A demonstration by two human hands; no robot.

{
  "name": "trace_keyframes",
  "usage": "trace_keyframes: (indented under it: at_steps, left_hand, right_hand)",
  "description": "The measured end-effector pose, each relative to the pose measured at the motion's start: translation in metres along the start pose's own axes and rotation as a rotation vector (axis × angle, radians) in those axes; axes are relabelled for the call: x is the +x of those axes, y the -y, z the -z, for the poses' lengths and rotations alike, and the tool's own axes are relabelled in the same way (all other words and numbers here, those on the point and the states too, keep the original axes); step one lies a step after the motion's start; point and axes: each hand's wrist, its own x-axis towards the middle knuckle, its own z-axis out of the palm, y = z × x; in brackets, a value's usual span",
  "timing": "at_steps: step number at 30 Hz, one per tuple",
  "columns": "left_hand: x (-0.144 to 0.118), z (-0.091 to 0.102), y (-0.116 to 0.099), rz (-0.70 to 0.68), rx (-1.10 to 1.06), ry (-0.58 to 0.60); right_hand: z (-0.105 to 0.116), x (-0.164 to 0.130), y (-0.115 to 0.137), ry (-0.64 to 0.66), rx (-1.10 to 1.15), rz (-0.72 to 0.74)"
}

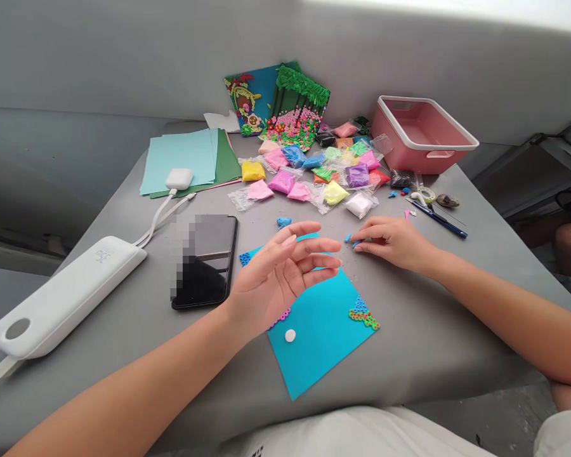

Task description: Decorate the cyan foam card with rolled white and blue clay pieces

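Observation:
My left hand (285,273) is raised palm up over the turquoise card (314,343), its fingers spread and holding nothing; it hides part of the card. Beyond the card's right edge, my right hand (393,241) rests on the table with its fingertips closed on a small piece of blue clay (356,244). Another small blue bit (347,238) lies just beside those fingertips. Little clay rings in blue, green and red (363,315) cover the card's right corner, and blue rings (245,259) its left one. A white clay disc (290,336) sits near the lower edge. Behind my left hand lies a blue clay lump (283,222).
Several bags of coloured clay (282,182) spread across the back, before two decorated panels (297,105). A pink basket (423,136) stands back right, a blue pen-like tool (440,220) nearer. Left are a phone (207,279), a white power bank (66,298) and coloured sheets (178,155).

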Motion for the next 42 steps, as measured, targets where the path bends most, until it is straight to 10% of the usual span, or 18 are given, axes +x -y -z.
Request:
trace_keyframes:
  at_steps: [14, 24, 30, 42]
  left_hand:
    - [0.002, 0.0, -0.002, -0.007, 0.036, -0.079]
    - [0.012, 0.002, -0.028, 0.03, 0.682, -0.299]
    - [0.04, 0.047, -0.069, -0.207, 1.682, -0.306]
    - [0.064, 0.08, -0.07, -0.192, 1.74, -0.072]
  right_hand:
    - [0.005, 0.001, 0.0, 0.016, -0.034, -0.035]
    - [0.028, 0.009, 0.007, -0.184, -0.045, -0.125]
    - [0.024, 0.03, 0.039, -0.242, 0.438, -0.198]
    - [-0.003, 0.046, 0.063, 0.041, 1.053, -0.276]
